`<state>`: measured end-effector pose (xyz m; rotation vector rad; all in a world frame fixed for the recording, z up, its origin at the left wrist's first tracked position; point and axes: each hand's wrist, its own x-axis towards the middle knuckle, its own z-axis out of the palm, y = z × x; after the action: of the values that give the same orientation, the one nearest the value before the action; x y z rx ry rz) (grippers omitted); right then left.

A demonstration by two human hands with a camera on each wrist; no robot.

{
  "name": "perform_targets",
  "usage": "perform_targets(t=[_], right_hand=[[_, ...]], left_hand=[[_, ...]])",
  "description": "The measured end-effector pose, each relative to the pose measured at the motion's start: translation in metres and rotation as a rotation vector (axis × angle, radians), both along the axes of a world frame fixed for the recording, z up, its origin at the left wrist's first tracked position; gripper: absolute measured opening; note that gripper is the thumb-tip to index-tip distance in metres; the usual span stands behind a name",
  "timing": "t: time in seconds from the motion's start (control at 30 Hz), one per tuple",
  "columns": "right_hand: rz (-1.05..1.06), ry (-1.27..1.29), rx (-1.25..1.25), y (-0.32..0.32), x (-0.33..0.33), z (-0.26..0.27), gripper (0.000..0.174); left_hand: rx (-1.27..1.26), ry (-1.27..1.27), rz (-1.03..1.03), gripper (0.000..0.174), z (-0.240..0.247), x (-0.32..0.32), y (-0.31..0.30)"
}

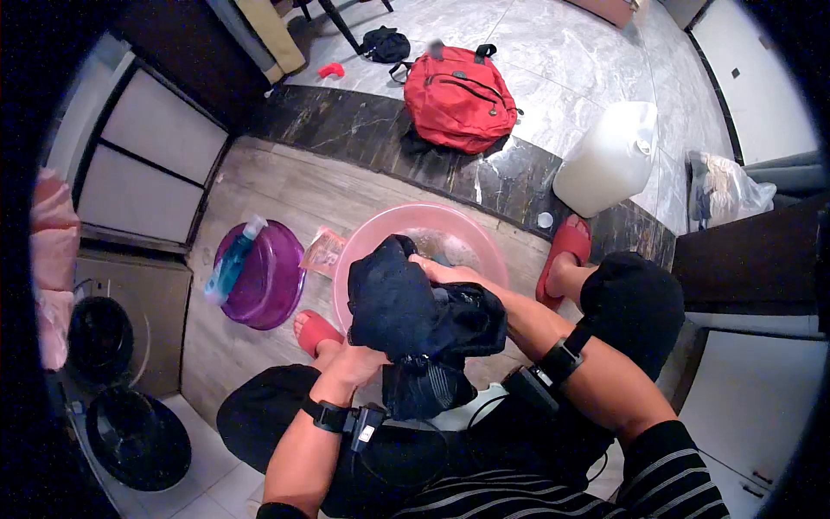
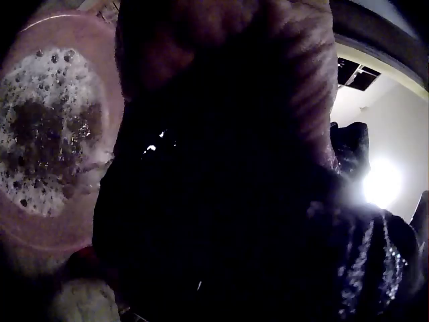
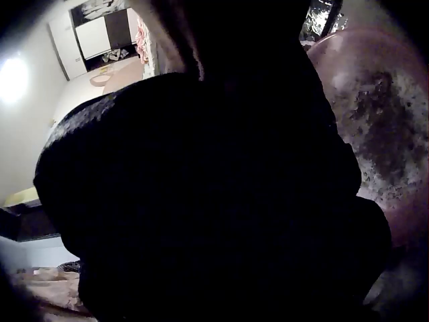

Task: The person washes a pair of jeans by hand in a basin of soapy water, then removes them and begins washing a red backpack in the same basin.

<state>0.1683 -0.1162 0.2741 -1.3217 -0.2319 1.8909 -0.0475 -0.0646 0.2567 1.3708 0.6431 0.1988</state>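
A bunched dark navy garment [image 1: 393, 298] is held over the near part of a pink basin [image 1: 475, 227]. My left hand [image 1: 359, 363] grips its lower left side, with the fingers mostly hidden in the cloth. From the right, my right hand [image 1: 445, 272] holds the upper part, its fingers partly covered by folds. A lower piece of the cloth [image 1: 428, 385] with pale stripes hangs toward my lap. Foamy, murky water [image 2: 50, 134] lies in the basin in the left wrist view. The garment [image 3: 214, 194] fills most of the right wrist view as a black mass.
Left of the basin, a blue bottle [image 1: 232, 259] lies on a purple basin [image 1: 281, 281]. A printed packet [image 1: 326, 251] sits between the basins. Beyond a dark stone sill [image 1: 346, 130] are a red backpack [image 1: 458, 99] and a white jug [image 1: 608, 160]. Red slippers [image 1: 566, 246] flank the pink basin.
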Motion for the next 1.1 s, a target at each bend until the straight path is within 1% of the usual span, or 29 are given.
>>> perform_targets(t=[0.07, 0.17, 0.27, 0.3, 0.33, 0.4, 0.43, 0.47, 0.5, 0.57, 0.6, 0.7, 0.73, 0.77, 0.8, 0.83, 0.87, 0.9, 0.97, 1.07, 1.1], right_hand=[[-0.046, 0.045, -0.137, 0.003, 0.002, -0.004, 0.059], [-0.047, -0.043, -0.100, 0.002, 0.005, -0.002, 0.066], [-0.168, 0.110, 0.053, 0.000, 0.000, -0.028, 0.067], [-0.167, 0.121, 0.133, 0.002, 0.000, -0.049, 0.067], [-0.164, 0.131, 0.216, 0.006, 0.001, -0.076, 0.067], [-0.163, 0.082, 0.291, 0.006, 0.005, -0.077, 0.067], [-0.165, 0.020, 0.283, 0.001, 0.011, -0.052, 0.067], [-0.165, -0.042, 0.275, -0.002, 0.015, -0.030, 0.067], [-0.209, 0.016, 0.271, -0.006, 0.016, -0.020, 0.065], [-0.290, 0.131, 0.265, -0.010, 0.015, -0.005, 0.064], [-0.261, -0.002, 0.327, -0.009, 0.016, 0.000, 0.066], [-0.303, -0.320, 0.460, -0.011, 0.009, 0.000, 0.067], [-0.229, -0.430, 0.457, -0.018, 0.004, 0.030, 0.071], [-0.216, -0.456, 0.490, -0.021, 0.000, 0.025, 0.078], [-0.204, -0.481, 0.522, -0.024, -0.005, 0.021, 0.091], [-0.225, -0.537, 0.624, -0.028, -0.014, 0.019, 0.107], [-0.108, -0.778, 0.691, -0.030, -0.017, 0.018, 0.127], [-0.049, -0.957, 0.758, -0.032, -0.023, 0.017, 0.129], [-0.039, -1.023, 0.689, -0.035, -0.031, 0.016, 0.128], [-0.146, -0.907, 0.679, -0.033, -0.034, 0.008, 0.121], [-0.137, -0.824, 0.675, -0.032, -0.032, 0.008, 0.118]], left_hand=[[-0.134, 0.007, 0.075, 0.040, 0.002, 0.001, -0.002], [-0.211, 0.049, 0.096, 0.067, -0.010, -0.004, 0.003], [-0.565, -0.117, 0.244, 0.066, -0.010, 0.003, -0.002], [-0.666, -0.123, 0.277, 0.067, -0.024, -0.001, -0.001], [-0.764, -0.129, 0.310, 0.068, -0.050, -0.009, 0.003], [-0.704, -0.139, 0.344, 0.070, -0.043, -0.005, 0.004], [-0.674, -0.144, 0.361, 0.072, -0.039, -0.004, 0.005], [-0.580, -0.179, 0.368, 0.070, -0.011, 0.006, 0.003], [-0.484, -0.215, 0.375, 0.069, 0.005, 0.012, 0.003], [-0.453, -0.229, 0.396, 0.066, 0.010, 0.016, 0.009], [-0.439, -0.235, 0.408, 0.064, 0.010, 0.016, 0.011], [-0.414, -0.272, 0.495, 0.061, 0.010, 0.022, 0.012], [-0.381, -0.239, 0.531, 0.061, 0.009, 0.024, 0.013], [-0.360, -0.222, 0.570, 0.060, 0.010, 0.027, 0.013], [-0.339, -0.205, 0.610, 0.060, 0.013, 0.032, 0.011], [-0.318, -0.189, 0.649, 0.059, 0.015, 0.035, 0.010], [-0.295, -0.185, 0.680, 0.062, 0.012, 0.036, 0.009], [-0.278, -0.164, 0.686, 0.062, 0.012, 0.037, 0.007], [-0.242, -0.119, 0.696, 0.063, 0.012, 0.038, 0.004], [-0.359, -0.051, 0.668, 0.071, 0.013, 0.038, 0.003], [-0.411, -0.020, 0.663, 0.073, 0.011, 0.036, 0.002]])
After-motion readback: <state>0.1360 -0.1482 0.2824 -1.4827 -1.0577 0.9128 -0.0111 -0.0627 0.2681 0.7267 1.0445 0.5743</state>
